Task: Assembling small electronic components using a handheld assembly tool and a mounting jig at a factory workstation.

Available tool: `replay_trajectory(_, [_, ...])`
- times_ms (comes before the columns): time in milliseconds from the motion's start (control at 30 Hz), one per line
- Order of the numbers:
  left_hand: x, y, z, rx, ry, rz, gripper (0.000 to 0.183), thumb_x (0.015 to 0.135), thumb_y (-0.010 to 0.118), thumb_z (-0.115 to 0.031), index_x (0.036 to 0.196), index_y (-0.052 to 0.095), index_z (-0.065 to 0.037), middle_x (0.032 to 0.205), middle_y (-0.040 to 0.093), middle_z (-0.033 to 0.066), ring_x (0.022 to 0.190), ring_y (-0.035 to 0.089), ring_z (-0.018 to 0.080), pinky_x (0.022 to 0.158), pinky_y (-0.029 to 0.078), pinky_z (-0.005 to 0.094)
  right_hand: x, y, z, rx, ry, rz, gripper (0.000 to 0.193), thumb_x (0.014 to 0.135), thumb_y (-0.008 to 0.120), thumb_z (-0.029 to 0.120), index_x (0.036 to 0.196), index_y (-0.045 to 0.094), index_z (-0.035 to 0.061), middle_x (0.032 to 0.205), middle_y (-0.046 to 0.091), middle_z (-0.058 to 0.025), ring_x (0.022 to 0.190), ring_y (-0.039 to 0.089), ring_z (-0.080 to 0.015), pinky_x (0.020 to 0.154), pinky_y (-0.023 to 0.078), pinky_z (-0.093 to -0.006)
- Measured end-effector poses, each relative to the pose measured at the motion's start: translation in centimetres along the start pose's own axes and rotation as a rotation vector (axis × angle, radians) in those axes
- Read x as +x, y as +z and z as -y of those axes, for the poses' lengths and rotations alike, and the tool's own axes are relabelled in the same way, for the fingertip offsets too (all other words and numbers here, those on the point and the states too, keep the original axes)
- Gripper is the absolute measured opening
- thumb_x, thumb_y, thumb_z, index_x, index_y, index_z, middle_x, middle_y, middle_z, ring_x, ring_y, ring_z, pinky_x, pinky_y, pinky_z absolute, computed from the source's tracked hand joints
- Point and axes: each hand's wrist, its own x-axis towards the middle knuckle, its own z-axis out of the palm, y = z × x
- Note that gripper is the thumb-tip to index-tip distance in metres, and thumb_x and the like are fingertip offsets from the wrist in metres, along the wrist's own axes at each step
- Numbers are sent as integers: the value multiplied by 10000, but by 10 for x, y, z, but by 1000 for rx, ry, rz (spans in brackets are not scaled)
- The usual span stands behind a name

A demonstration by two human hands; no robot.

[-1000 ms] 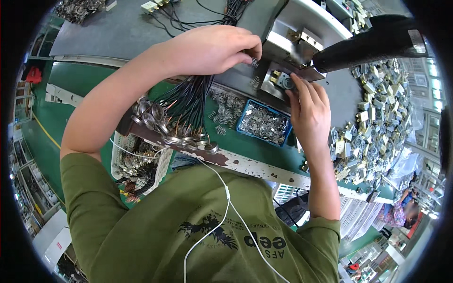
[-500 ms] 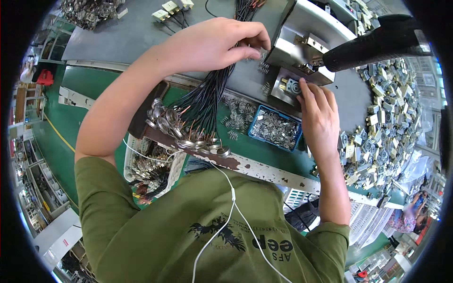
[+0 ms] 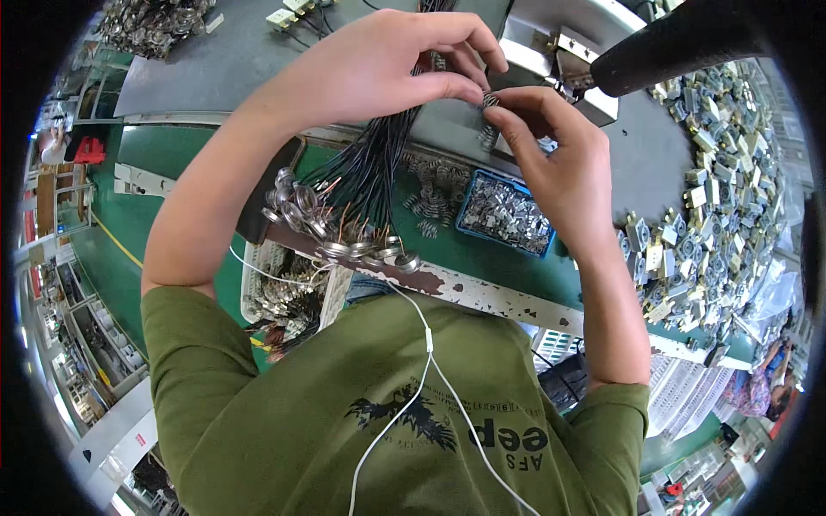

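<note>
Fingertips of the left hand (image 3: 387, 64) and right hand (image 3: 551, 159) pinch one small ribbed metal part (image 3: 490, 101) above the grey worktop's (image 3: 215, 60) near edge, seemingly mid-fitting, while the blue tray of loose metal pieces (image 3: 506, 215) looks far from used up.

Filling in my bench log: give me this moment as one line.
left hand: holds black wire bundle | right hand: pinches small metal part with left fingertips | blue tray: below, apart
</note>
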Motion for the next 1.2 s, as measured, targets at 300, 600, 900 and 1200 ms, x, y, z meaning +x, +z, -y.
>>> replay_trajectory(300, [-8,2,21,466,343,-34,223,881,637,-90,1098,648,-43,936,681,139,886,695,307,791,542,399,-8,2,-4,-209,-4,91,232,931,713,125,1132,672,17,926,711,-106,792,694,-187,689,545,-322])
replay_trajectory(600, [-51,4,19,686,-132,382,285,832,583,-137,1083,716,-110,916,625,118,920,651,324,794,523,445,-36,57,22,753,599,653,353,1024,518,37,1300,301,76,1255,619,-213,602,681,-168,493,549,-293])
replay_trajectory(900, [-47,-5,14,658,-171,414,306,800,572,-154,1053,741,-124,942,689,170,937,677,357,820,541,475,-37,67,25,602,598,460,474,970,621,30,1336,324,86,1051,623,-106,624,628,-111,527,499,-245])
replay_trajectory(1200, [-42,-5,18,518,-224,313,179,885,641,-162,1024,671,-53,905,665,119,894,667,324,793,530,433,-32,-36,20,231,447,570,562,945,575,-34,1472,439,106,1064,663,-118,742,687,-208,675,572,-346])
